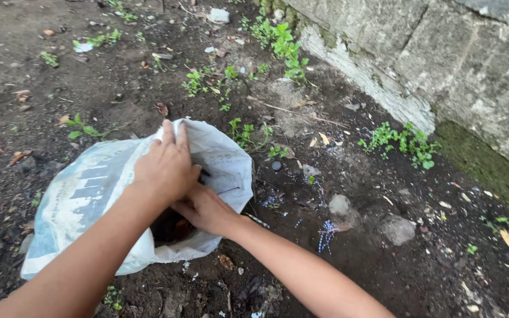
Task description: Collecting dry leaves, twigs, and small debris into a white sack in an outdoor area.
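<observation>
Sack [89, 194] lies on bare soil [337, 259] at eight o'clock from the stone wall [443, 59]; left hand [166, 168] spread flat, gripping its upper rim; right hand [204, 209] plunged into the mouth, fingers hidden, grasp impossible to judge; seemingly mid-scoop, needing the mouth held open.

White woven plastic sack [89, 194] with faded blue-grey print blocks; dark brown contents show at its mouth. Ground [337, 259] dark brown soil, scattered tan dry leaves. Small bright green weeds [405, 141] along grey mottled stone wall [443, 59], whitish patches, green moss at base. Grey rounded stone [397, 228]. Blue-white frayed thread scrap [327, 231].
</observation>
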